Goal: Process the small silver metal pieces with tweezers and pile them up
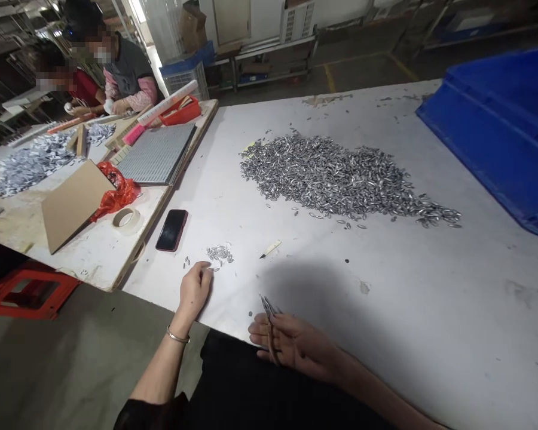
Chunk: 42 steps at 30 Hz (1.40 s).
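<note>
My right hand, palm turned up at the table's front edge, holds a pair of pliers; the jaws point away from me and one handle lies across the fingers. Further left, my left hand rests on the table with its fingers curled together beside a small pile of silvery metal pieces. Whatever may be between those fingertips is hidden. A large heap of similar pointed oval metal pieces covers the middle of the white table.
A phone and a small cream-coloured blade-like piece lie nearby. The blue bin stands at right. On the adjoining table are tape, cardboard and a grey ridged panel. Two people work at its far side.
</note>
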Motion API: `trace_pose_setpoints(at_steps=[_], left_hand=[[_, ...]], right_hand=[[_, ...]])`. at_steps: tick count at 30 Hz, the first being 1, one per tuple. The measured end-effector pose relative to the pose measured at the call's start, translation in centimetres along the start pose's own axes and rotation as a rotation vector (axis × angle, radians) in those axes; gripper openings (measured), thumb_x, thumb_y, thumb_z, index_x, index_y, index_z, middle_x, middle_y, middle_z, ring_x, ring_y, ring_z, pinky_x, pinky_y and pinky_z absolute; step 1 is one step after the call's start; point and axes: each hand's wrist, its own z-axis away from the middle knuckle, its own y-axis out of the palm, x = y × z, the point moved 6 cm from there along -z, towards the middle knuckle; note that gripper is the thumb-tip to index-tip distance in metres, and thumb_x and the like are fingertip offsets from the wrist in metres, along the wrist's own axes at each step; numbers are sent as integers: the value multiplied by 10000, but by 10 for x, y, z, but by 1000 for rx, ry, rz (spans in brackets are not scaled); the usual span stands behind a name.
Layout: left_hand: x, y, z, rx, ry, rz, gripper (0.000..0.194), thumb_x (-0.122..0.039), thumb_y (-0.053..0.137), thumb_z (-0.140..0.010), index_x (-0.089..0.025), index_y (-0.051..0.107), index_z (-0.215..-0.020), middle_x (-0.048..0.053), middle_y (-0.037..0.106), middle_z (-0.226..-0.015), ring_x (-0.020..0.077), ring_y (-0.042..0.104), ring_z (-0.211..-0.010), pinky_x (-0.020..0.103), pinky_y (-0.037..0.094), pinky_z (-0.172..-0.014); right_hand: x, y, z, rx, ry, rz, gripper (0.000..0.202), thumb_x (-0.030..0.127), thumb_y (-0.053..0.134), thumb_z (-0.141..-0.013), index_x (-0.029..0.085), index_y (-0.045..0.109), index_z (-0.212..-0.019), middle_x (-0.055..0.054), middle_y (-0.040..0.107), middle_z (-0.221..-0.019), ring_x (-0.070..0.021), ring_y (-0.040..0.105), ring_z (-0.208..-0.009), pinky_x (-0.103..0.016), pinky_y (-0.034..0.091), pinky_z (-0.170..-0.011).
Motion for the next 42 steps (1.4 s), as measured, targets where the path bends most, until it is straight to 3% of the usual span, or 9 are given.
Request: trace_pose_setpoints(at_steps=[5,10,14,17,21,28,32,37,42], left_hand=[[-9,12,-4,44,150,-299,244,-262,492,-950,-222,711,-1049,91,756,-1009,237,689,-876,328,486,-745],[-7,17,14,95,176,-280,218,-290,500,-963,-231,694,-1042,66,758,-1013,215,696,-856,308,490,-727],[-11,16,20,66,160,-152,264,-340,514,-973,-204,693,-1113,42,745,-854,182,663,-700,298,488,-684],[-22,19,11,10,203,-150,249,-306,509,-974,-201,704,-1088,62,762,-939,192,689,-781,311,513,-754],[-39,44,-8,78,285,-286,241,-258,523,-971,-211,694,-1133,95,755,-1118,238,700,-1007,338,515,-860],[-48,57,-27,138,144,-428,170,-212,528,-952,-192,691,-998,102,735,-948,242,670,-853,337,459,-755],[-45,37,-24,101,78,31,94,-235,592,-912,-188,653,-858,34,662,-773,170,578,-714,294,424,-703],[-23,21,-4,167,-312,986,309,-398,799,-779,-172,589,-781,-34,530,-637,85,462,-567,205,355,-523],[-20,29,20,242,-531,1348,297,-233,880,-684,-139,609,-762,-12,568,-683,78,524,-600,178,388,-494]], right_hand=[[-4,-12,-5,-56,-137,208,622,661,801,-731,172,622,-1072,-98,675,-1009,-211,653,-928,-381,522,-886],[-1,-18,-12,-96,-231,295,692,742,752,-723,172,605,-1085,-82,656,-958,-207,624,-881,-392,509,-844],[2,-16,-17,-83,-276,392,712,771,685,-767,161,593,-1123,-89,659,-962,-215,625,-880,-400,504,-833],[3,-15,-18,-105,-315,447,666,738,657,-811,161,582,-1134,-84,661,-952,-218,631,-873,-400,512,-811],[3,-16,-18,-149,-349,491,680,761,623,-806,160,576,-1120,-79,659,-923,-225,635,-861,-406,529,-780],[3,-16,-16,-159,-338,494,736,806,589,-789,157,553,-1136,-85,666,-942,-230,654,-862,-421,551,-804],[4,-17,-16,-152,-341,508,732,802,580,-799,158,544,-1143,-83,667,-937,-236,660,-860,-436,555,-811],[5,-16,-17,-125,-332,491,694,769,591,-809,165,541,-1146,-82,665,-944,-228,647,-858,-419,552,-794],[21,-7,-19,-135,-415,643,550,653,545,-880,164,553,-1133,-96,675,-956,-223,642,-854,-388,530,-751]])
